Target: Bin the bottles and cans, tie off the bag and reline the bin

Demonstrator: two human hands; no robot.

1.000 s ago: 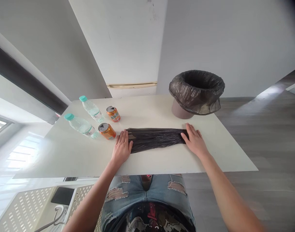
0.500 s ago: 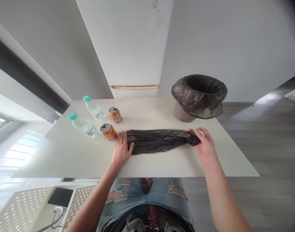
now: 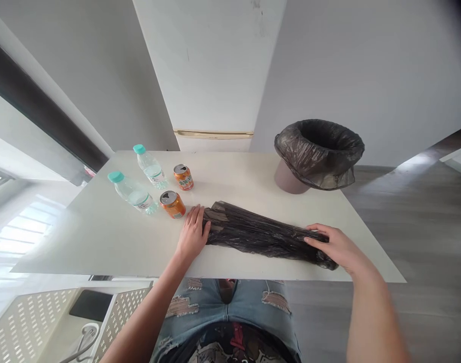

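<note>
A long black plastic bag (image 3: 261,234) lies stretched across the white table (image 3: 102,237), slanting from the middle toward the near right edge. My left hand (image 3: 192,233) rests flat on the table with fingers stretched out, pinning the bag's left end. My right hand (image 3: 338,247) curls around the bag's right end near the table's front edge, gripping it. Two orange drink cans, the nearer can (image 3: 172,204) and the farther can (image 3: 183,177), stand just left of my left hand.
Two water bottles with teal caps, the nearer bottle (image 3: 132,192) and the farther bottle (image 3: 150,166), stand at the left. A round bin lined with a black bag (image 3: 318,154) stands at the back right. Beyond the table rises a white pillar. Grey floor lies to the right.
My right hand has closed on the bag's right end and pulled it right and toward me, stretching the bag longer and slanting it. My left hand has stayed on the left end.
</note>
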